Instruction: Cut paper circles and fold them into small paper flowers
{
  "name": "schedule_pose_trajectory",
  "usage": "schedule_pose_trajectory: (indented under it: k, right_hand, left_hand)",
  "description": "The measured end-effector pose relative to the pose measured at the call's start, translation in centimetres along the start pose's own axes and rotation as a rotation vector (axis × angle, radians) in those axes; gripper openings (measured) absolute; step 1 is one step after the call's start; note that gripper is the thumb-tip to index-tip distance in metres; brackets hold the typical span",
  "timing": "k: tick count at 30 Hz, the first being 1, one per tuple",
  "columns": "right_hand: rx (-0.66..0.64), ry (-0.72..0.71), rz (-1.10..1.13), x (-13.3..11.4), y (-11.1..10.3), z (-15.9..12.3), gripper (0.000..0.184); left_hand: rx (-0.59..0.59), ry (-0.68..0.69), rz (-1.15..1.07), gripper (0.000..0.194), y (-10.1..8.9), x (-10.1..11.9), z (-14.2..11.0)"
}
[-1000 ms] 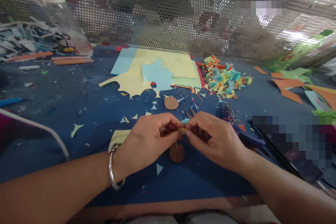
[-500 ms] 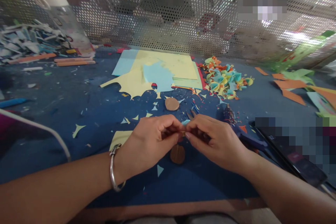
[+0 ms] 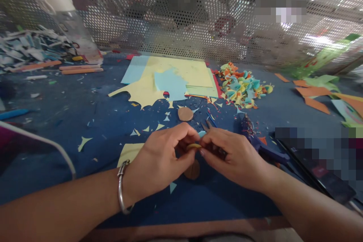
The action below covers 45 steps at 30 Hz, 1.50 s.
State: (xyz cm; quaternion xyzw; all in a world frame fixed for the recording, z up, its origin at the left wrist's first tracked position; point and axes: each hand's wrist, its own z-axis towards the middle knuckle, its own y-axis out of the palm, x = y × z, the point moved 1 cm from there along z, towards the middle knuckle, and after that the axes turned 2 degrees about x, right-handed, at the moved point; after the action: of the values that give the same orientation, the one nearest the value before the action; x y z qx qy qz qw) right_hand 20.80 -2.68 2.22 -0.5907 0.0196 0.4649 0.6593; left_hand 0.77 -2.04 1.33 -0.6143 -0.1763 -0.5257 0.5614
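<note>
A small curved yellow piece of paper (image 3: 194, 146) is held between the fingertips of both hands. My left hand (image 3: 160, 157), with a silver bangle at its wrist, pinches it from the left. From the right, my right hand (image 3: 236, 155) has thumb and fingers closed at its other end. Just below lies a brown round disc (image 3: 193, 172), partly covered by my left fingers. Beyond the hands lies a lighter round disc (image 3: 185, 114). Scissors (image 3: 208, 124) show only their tips behind my right hand, beside a bit of light blue paper (image 3: 202, 134).
Coloured paper sheets (image 3: 181, 60) and a heap of small paper pieces (image 3: 241, 83) lie at the back. Right are a glue gun (image 3: 259, 141) and a phone (image 3: 320, 174). A bottle (image 3: 75, 26) stands far left, near a white cable (image 3: 48, 141). A perforated metal screen (image 3: 130, 19) rises behind.
The yellow piece now shows more clearly as a curved strip between my fingertips. My fingers have shifted slightly, and the left ones cover more of the brown disc.
</note>
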Motion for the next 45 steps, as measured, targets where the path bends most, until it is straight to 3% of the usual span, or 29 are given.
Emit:
schedule_pose_trajectory:
  k: [5, 10, 20, 31, 38, 45]
  right_hand:
    - [-0.015, -0.034, 0.008, 0.08, 0.17, -0.15, 0.014]
    - [-0.011, -0.039, -0.006, -0.03, 0.21, -0.13, 0.013]
    - [-0.003, -0.016, -0.016, -0.32, -0.1, -0.03, 0.01]
    - [0.039, -0.015, -0.063, -0.11, 0.07, -0.17, 0.013]
    - [0.072, 0.018, -0.047, -0.06, -0.39, -0.04, 0.015]
    - [0.005, -0.003, -0.078, 0.14, 0.02, -0.21, 0.013]
  left_hand:
    - [-0.044, -0.025, 0.09, 0.022, -0.02, 0.31, -0.1]
    - [-0.063, -0.049, 0.177, 0.023, -0.26, 0.52, -0.17]
    - [-0.03, -0.012, 0.092, 0.009, -0.68, 0.31, 0.04]
    - [-0.042, -0.009, 0.007, 0.008, -0.53, 0.44, -0.14]
    - [-0.073, -0.136, -0.07, 0.006, -0.76, 0.58, 0.21]
    - [-0.04, 0.034, 0.102, 0.008, -0.55, 0.21, 0.23]
